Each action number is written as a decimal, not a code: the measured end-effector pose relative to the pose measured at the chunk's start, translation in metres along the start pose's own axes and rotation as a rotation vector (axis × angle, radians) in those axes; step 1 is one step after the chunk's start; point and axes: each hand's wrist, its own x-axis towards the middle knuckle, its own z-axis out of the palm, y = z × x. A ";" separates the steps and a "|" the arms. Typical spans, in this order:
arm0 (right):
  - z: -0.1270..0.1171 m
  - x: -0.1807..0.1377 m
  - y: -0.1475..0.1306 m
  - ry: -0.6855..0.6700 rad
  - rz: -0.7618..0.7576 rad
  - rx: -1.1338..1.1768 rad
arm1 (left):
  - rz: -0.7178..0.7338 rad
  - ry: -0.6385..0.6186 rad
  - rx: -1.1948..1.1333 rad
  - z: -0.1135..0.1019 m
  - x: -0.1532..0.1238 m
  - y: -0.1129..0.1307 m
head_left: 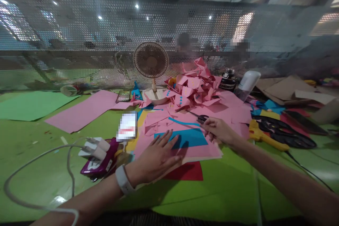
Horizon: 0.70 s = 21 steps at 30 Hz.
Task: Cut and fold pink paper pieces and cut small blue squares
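Observation:
My left hand lies flat with fingers spread, its fingertips on the left part of a blue paper sheet. Under that sheet are layers of pink paper. My right hand is closed round the handles of black scissors, whose blades point away to the left. A narrow, curved blue paper strip lies just beyond the blue sheet, left of the scissors. Red paper sticks out from beneath the stack on the near side.
A heap of cut pink paper rises behind the stack, beside a small fan. At left are a phone, a purple power strip with cable, and green paper. A yellow-handled glue gun lies at right.

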 end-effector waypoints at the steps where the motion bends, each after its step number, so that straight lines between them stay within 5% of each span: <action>1: -0.001 0.001 -0.001 0.022 0.002 -0.002 | 0.011 -0.017 0.053 0.006 0.001 -0.001; 8: -0.015 0.009 -0.014 0.113 -0.163 0.020 | 0.001 -0.045 0.193 0.023 0.010 0.001; 13: -0.025 0.017 -0.027 0.162 -0.266 0.082 | -0.098 0.119 0.211 0.013 0.042 0.000; 21: -0.031 0.024 -0.013 0.172 -0.255 0.189 | -0.238 -0.123 0.054 -0.006 0.082 -0.020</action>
